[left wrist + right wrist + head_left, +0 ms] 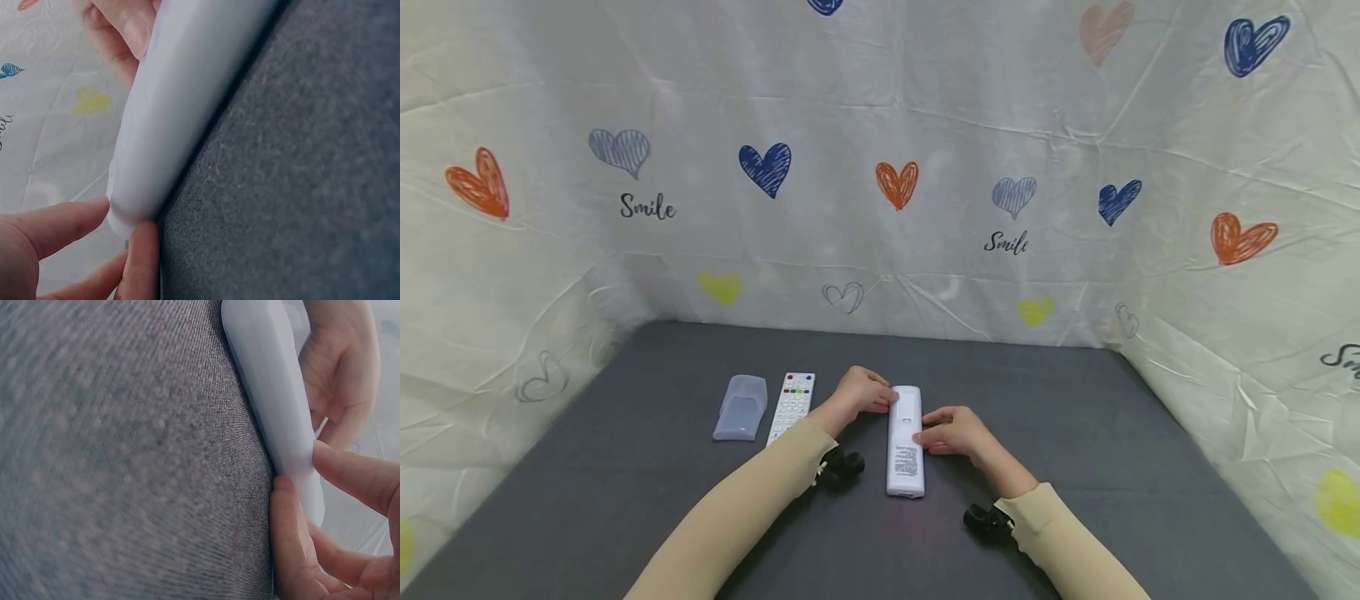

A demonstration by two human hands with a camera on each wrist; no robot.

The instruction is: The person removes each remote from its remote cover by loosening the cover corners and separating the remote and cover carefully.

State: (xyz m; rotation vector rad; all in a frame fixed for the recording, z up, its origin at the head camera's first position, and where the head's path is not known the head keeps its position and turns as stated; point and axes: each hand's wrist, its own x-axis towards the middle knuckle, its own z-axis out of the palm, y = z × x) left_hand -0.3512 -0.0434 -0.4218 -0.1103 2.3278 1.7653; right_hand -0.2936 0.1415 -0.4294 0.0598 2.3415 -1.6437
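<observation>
A white remote control (pixel 906 467) lies back side up on the dark cloth, with printed text on its near half and a battery cover catch farther up. My left hand (pixel 862 392) is at its far left corner, thumb on the upper edge and fingers down the side. On the other side my right hand (pixel 958 432) has its thumb on the back of the remote and its fingertips low against the right edge. The right wrist view shows that thumb and fingers (pixel 290 531) on the remote's side, close over the cloth. Buttons are hidden underneath.
A second white remote (pixel 792 402), button side up, lies left of my left forearm, which covers its near end. Farther left is a translucent plastic holder (pixel 742 408). A white sheet printed with hearts (pixel 895 283) walls the dark table (pixel 1037 383) at the back and sides.
</observation>
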